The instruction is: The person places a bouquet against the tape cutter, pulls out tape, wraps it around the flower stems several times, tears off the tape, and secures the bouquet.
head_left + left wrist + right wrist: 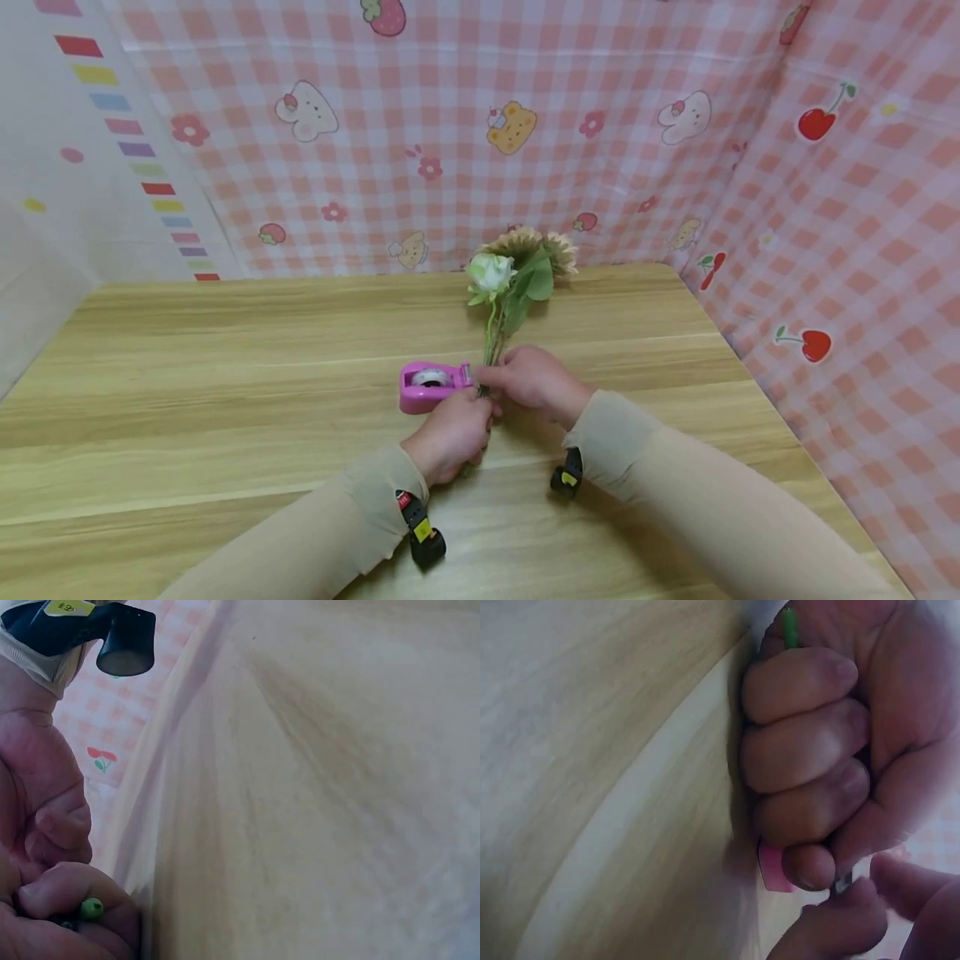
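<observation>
Several artificial flowers are held together in a bunch: a white rose, beige blooms and green leaves at the top. My left hand grips the lower stems, its fingers curled tightly round them in the right wrist view. A green stem end pokes out of that fist. Just above it, my right hand pinches the stems with thumb and fingertips. Close by my left hand lies a pink tape dispenser with a roll of clear tape.
The wood-grain table runs back to a pink checked cloth. Another checked cloth bounds the right side, and a pale cloth hangs at left. A dark wrist camera is strapped to my left sleeve.
</observation>
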`<state>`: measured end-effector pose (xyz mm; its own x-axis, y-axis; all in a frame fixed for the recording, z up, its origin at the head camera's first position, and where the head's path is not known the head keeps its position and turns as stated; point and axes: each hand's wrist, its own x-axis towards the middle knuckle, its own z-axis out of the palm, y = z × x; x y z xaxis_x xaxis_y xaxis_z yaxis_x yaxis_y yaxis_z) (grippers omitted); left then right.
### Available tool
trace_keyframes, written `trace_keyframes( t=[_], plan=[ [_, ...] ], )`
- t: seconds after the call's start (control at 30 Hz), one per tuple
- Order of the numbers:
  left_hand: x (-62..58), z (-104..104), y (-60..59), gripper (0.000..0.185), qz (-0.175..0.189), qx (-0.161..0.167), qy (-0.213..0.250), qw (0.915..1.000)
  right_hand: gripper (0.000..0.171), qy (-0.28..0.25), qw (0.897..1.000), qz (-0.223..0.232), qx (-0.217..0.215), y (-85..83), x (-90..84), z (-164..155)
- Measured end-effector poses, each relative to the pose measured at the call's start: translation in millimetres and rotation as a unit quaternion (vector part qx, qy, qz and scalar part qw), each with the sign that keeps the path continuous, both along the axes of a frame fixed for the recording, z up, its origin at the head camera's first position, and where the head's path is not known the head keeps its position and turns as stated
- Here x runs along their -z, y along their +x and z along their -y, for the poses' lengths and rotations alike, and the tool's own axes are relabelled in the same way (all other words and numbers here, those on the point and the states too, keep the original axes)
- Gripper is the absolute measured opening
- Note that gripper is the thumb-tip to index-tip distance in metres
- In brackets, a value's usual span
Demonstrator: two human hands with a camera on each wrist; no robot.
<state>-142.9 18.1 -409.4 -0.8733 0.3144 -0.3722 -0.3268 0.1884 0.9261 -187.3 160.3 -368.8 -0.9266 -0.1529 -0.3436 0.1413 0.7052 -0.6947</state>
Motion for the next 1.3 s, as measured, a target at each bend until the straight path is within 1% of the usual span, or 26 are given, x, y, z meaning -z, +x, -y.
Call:
trace_keyframes(
  t=[0.07,0.13,0.2,0.3,0.47,0.6,0.8,0.9,1.07,1.3],
  plan=[
    [-0.2,0.1,-0.1,0.027,-0.012,-0.001,-0.022,0.9997,0.040,-0.035,0.999,0.021,-0.002,-1.3,1.2,1.7],
    [-0.5,0.9,-0.5,0.030,-0.014,0.002,-0.032,0.9994,0.036,-0.075,0.996,0.043,0.003,-2.6,3.8,2.7],
    [-0.8,2.2,-1.1,0.032,-0.011,0.009,-0.029,0.9995,0.031,-0.100,0.993,0.058,0.008,-3.8,6.1,3.0],
    [-1.0,4.9,-1.7,0.030,-0.004,0.020,-0.010,0.9998,0.027,-0.118,0.991,0.067,0.009,-5.4,8.6,3.0],
    [-1.9,9.6,-1.8,0.024,0.000,0.029,0.016,0.9994,0.026,-0.134,0.988,0.079,0.000,-7.1,9.7,4.0],
    [-3.3,11.9,-2.2,0.020,0.008,0.033,0.032,0.9989,0.026,-0.149,0.985,0.085,0.005,-7.5,10.2,5.7],
    [-5.5,13.9,-3.9,0.014,0.028,0.040,0.059,0.9971,0.022,-0.147,0.986,0.082,0.008,-8.4,11.2,7.5],
    [-6.4,15.0,-4.4,0.013,0.028,0.045,0.055,0.9970,0.022,-0.152,0.984,0.088,0.006,-8.1,10.2,8.2],
    [-7.8,17.3,-3.2,0.014,0.011,0.061,0.038,0.9973,0.022,-0.169,0.981,0.093,-0.003,-6.2,8.2,10.5],
    [-10.0,24.9,-4.9,0.018,0.014,0.100,0.013,0.9948,0.022,-0.182,0.979,0.092,-0.006,-4.2,6.3,13.0]
  ],
)
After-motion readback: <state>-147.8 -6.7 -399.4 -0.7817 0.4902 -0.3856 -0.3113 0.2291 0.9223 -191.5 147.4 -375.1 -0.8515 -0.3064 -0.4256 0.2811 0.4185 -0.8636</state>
